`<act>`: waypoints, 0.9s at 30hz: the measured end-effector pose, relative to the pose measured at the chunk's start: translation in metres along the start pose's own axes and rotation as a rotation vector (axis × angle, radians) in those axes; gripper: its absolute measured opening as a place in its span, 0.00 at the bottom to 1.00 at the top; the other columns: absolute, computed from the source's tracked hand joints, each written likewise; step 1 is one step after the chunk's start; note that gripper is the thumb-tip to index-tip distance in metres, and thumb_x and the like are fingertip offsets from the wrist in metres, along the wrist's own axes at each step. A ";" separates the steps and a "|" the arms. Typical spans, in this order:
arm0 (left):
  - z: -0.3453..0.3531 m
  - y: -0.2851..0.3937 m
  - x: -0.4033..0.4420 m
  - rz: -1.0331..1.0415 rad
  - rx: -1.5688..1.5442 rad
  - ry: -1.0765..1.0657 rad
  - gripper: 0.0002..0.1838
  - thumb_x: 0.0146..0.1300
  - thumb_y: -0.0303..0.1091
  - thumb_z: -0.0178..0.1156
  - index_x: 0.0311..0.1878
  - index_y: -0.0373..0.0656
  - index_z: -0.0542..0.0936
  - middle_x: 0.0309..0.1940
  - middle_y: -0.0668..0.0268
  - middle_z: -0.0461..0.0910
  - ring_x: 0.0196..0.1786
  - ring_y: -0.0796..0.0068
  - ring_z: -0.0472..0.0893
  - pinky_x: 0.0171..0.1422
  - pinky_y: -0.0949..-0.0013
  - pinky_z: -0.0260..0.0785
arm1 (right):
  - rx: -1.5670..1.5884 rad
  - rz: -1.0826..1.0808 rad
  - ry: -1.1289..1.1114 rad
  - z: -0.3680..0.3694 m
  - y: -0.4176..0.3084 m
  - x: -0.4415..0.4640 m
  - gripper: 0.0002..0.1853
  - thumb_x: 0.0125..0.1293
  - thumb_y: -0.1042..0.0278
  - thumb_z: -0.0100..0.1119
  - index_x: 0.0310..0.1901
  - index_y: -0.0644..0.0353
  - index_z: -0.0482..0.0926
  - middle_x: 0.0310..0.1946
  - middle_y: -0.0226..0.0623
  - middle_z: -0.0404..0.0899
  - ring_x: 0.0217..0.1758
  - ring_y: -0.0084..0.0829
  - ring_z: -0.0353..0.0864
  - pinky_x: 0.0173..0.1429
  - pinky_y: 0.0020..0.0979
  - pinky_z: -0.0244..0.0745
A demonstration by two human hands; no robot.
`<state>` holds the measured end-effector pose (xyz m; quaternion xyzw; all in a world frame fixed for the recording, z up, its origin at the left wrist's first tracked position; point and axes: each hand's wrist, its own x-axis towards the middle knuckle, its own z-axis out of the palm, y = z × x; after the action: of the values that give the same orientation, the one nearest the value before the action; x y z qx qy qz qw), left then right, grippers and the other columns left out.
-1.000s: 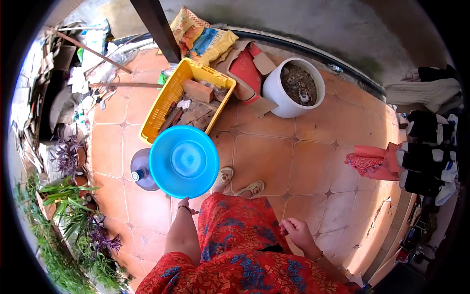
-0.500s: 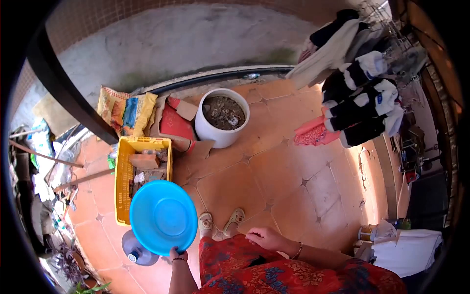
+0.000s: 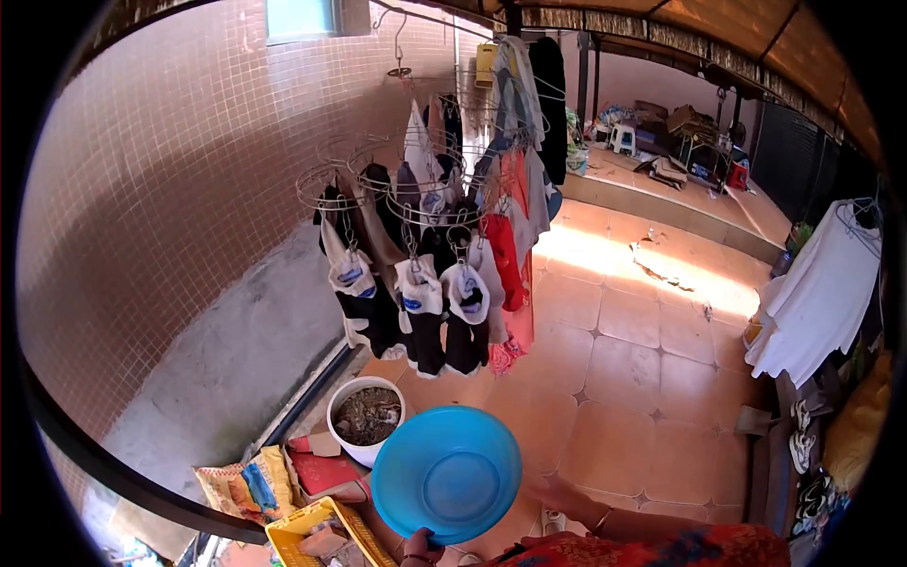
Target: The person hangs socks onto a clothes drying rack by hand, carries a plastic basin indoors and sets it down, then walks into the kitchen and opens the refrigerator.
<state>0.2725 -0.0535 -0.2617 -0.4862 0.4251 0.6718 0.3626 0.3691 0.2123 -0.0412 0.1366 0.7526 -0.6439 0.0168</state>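
My left hand grips the near rim of a blue plastic basin, low in the view. The basin tilts toward me, and only its bare inside shows. To the right of the basin is my right hand, with a bracelet at the wrist; its fingers are too unclear to read. Beyond the basin, black and white socks hang from clips on round wire drying racks. A red cloth hangs on their right side.
Behind the basin stands a white pot of soil. A yellow crate holding a brick sits at lower left, near a printed bag. White clothing hangs at right. A raised step crosses the back of the tiled floor.
My view has lifted and turned right, bringing the hanging socks to the middle. The basin, still in my left hand, now appears farther right, near the pot. My right hand looks closer to it.
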 end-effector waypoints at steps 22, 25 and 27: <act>0.426 -0.088 0.025 0.518 0.918 -0.698 0.16 0.55 0.37 0.59 0.44 0.39 0.74 0.31 0.62 0.76 0.32 0.68 0.77 0.34 0.67 0.73 | 0.141 -0.218 0.453 -0.343 0.234 0.005 0.24 0.44 0.69 0.73 0.41 0.59 0.70 0.33 0.44 0.77 0.39 0.44 0.79 0.46 0.38 0.74; 0.458 -0.086 -0.015 0.188 0.690 -0.621 0.18 0.57 0.38 0.59 0.47 0.39 0.73 0.36 0.63 0.77 0.35 0.71 0.77 0.37 0.68 0.73 | -0.328 -0.409 0.451 -0.371 0.173 0.010 0.22 0.45 0.68 0.72 0.41 0.58 0.70 0.34 0.44 0.77 0.41 0.43 0.79 0.45 0.39 0.74; 0.477 -0.080 -0.032 0.240 0.693 -0.624 0.20 0.57 0.39 0.60 0.50 0.38 0.71 0.37 0.64 0.76 0.35 0.72 0.77 0.38 0.69 0.73 | -0.357 -0.386 0.425 -0.389 0.158 0.023 0.22 0.46 0.67 0.72 0.41 0.58 0.71 0.34 0.45 0.77 0.41 0.44 0.79 0.45 0.40 0.74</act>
<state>0.1888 0.4149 -0.1692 -0.0597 0.5480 0.6415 0.5335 0.4414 0.6164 -0.1324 0.1179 0.8521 -0.4504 -0.2391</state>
